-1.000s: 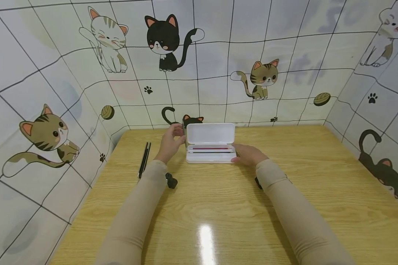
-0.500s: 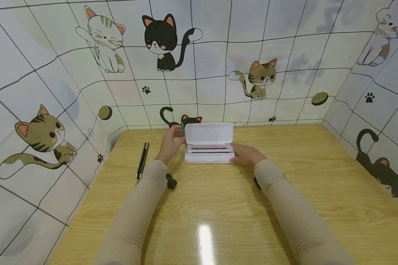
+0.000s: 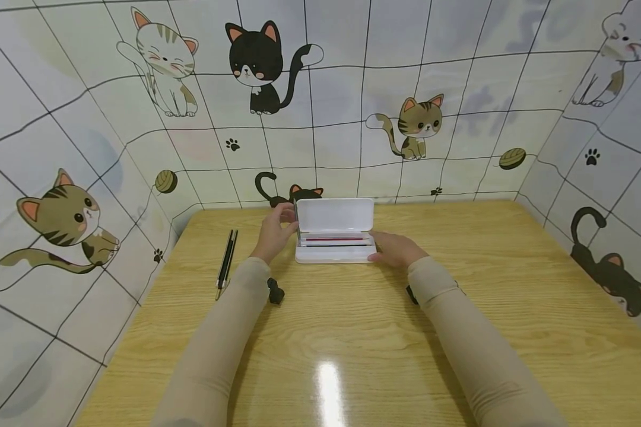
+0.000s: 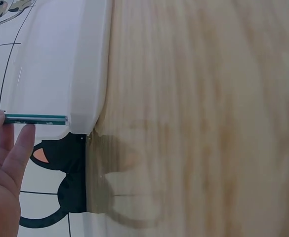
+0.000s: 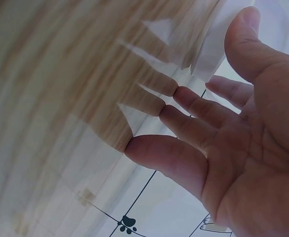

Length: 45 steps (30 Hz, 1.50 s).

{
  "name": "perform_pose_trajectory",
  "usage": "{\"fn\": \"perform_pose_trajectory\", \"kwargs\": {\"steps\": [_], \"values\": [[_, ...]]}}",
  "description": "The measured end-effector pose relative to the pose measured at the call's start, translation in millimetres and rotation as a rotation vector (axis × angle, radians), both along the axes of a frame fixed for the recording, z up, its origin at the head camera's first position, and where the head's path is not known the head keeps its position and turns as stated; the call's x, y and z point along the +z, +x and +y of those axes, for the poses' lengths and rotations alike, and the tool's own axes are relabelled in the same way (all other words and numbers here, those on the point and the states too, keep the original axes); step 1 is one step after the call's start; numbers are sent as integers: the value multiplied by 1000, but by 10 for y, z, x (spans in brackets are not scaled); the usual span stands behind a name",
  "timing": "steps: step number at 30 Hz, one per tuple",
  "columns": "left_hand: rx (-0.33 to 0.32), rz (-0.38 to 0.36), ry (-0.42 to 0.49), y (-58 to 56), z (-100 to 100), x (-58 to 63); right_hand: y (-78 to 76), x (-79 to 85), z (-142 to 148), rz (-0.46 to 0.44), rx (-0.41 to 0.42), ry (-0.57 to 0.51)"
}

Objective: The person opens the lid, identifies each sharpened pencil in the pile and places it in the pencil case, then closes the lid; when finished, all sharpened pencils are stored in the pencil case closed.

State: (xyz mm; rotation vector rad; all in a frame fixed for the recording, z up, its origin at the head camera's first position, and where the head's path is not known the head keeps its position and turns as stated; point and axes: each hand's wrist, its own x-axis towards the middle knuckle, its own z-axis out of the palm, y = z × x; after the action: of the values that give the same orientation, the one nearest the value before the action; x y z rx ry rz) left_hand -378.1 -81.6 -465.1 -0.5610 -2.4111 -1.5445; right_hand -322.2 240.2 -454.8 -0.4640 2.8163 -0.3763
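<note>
An open white pencil case [image 3: 335, 255] stands near the back edge of the table, its lid [image 3: 335, 214] raised. A red pencil [image 3: 333, 239] and a dark thin stick lie inside. My left hand [image 3: 274, 232] pinches a slim green pencil [image 4: 38, 119], or a pair close together, just off the case's left end; the left wrist view shows one end beside the white lid. My right hand [image 3: 397, 249] is at the case's right end. In the right wrist view its fingertips [image 5: 134, 143] touch the table, and the thumb [image 5: 245, 29] is extended beside the white case.
Two dark pens or pencils [image 3: 226, 261] lie side by side on the wooden table [image 3: 299, 344], left of my left forearm. Small black objects [image 3: 275, 292] show by both wrists. A cat-patterned wall covering [image 3: 347, 142] surrounds the table at the back and sides.
The head view has shifted slightly, so everything appears a little further left. Both hands, the green pencil and the pencil case keep their places relative to each other.
</note>
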Motion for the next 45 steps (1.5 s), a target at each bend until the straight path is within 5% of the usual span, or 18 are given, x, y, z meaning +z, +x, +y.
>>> {"fn": "perform_pose_trajectory", "kwargs": {"steps": [20, 45], "values": [[14, -6, -90, -89, 127, -84, 25, -14, 16, -8, -22, -2], [-56, 42, -199, -26, 218, 14, 7, -28, -12, 10, -15, -22]]}}
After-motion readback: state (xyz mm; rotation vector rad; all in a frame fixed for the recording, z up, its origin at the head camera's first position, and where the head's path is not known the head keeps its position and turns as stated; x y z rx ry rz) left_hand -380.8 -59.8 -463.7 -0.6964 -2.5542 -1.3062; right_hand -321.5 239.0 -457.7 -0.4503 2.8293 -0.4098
